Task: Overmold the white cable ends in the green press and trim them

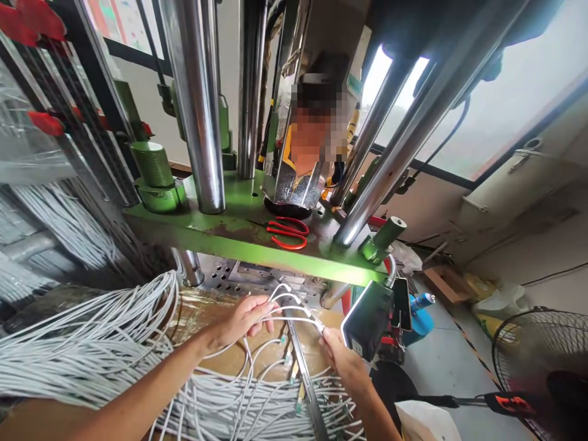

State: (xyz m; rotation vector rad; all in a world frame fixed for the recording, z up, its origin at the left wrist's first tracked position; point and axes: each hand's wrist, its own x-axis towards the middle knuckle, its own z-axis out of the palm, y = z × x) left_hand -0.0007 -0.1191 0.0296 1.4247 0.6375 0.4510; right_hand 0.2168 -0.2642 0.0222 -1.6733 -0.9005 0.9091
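Note:
My left hand (250, 317) is closed around several white cables (294, 308), which arch from its fingers toward the right. The fingers of my right hand (340, 352) pinch the pale end of one cable, near a connector (316, 323). Both hands are above the front of a green press, just beyond a brown work surface (197, 306). Below them, more white cables (220, 404) lie in a dense layer, with small clear connector ends showing. A narrow metal rail (301, 361) runs between my arms toward the machine.
Red-handled scissors (288, 233) lie on the green press plate (220, 226), among thick steel columns (202, 122). A dark control box (367, 321) stands right of my right hand. A black fan (546, 349) is at far right. Behind the press is a person (301, 153).

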